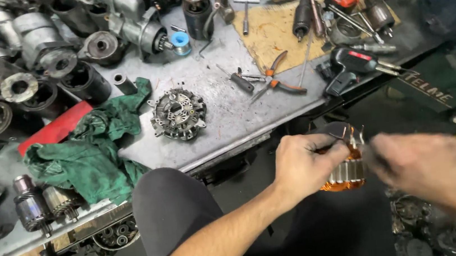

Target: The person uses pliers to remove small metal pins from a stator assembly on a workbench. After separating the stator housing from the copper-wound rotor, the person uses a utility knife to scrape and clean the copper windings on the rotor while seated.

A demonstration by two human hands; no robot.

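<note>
Left hand (300,165) clamped on a copper-wound stator (347,173), held off the table (221,117) above the lap at 4 o'clock. Right hand (421,164), blurred, touches the stator's wire leads at its top; whether its grip is closed cannot be told. On the table: alternator end plate (178,114) at centre, green rag (92,153) at 9 o'clock, orange-handled pliers (278,80) at 1 o'clock.
</note>
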